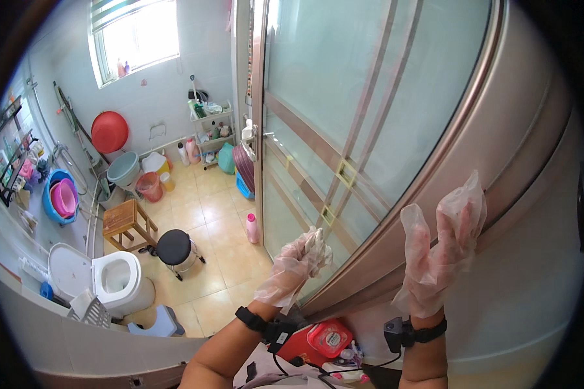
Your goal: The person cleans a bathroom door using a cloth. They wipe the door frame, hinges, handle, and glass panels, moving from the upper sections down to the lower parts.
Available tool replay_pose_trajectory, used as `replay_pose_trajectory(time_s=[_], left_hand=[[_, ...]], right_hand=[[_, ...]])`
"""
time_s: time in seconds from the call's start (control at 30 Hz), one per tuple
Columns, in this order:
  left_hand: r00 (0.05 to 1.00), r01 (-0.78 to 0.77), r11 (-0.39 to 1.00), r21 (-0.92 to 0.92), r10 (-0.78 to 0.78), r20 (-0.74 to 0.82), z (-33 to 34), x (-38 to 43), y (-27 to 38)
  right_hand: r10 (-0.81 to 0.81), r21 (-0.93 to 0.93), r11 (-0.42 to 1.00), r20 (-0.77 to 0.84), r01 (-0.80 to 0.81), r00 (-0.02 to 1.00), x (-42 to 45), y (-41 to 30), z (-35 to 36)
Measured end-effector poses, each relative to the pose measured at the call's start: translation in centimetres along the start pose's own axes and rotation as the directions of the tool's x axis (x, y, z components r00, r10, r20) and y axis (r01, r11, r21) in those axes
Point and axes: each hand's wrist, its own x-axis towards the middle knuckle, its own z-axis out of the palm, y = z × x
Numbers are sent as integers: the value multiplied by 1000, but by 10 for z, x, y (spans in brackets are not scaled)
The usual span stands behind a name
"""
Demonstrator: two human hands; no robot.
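Observation:
My left hand [291,267], in a thin clear plastic disposable glove, is closed around a bunched whitish cloth [321,255]. It is held in front of the lower part of a frosted glass door [316,63] with a rose-coloured metal frame. To the right, my right hand [435,253] wears the same kind of loose glove and is raised with its fingers apart, holding nothing. Behind it runs the broad rose-metal door surround [460,167]; whether the hand touches it cannot be told. Black straps with small devices and cables circle both wrists.
Through the doorway, a toilet [118,277] with raised lid stands beside a black round stool [174,247] and a wooden stool [121,219]. A pink bottle [252,229] stands near the door's edge. Red packages [328,338] lie below my hands. A shelf cart [213,141] stands farther back.

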Motion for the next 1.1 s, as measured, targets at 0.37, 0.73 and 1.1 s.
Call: replay_pose_trajectory(time_s=[0.37,0.73,1.1], left_hand=[[923,324,872,367,-377,80,-134,5,44],[968,247,958,148,-252,16,-213,29,53],[992,74,991,-114,-61,114,-135,69,60]], right_hand=[[104,-31,995,275,-99,956,3,-34,58],[117,-124,990,437,-69,892,-22,-55,92],[140,282,904,511,-320,848,-25,-80,124]])
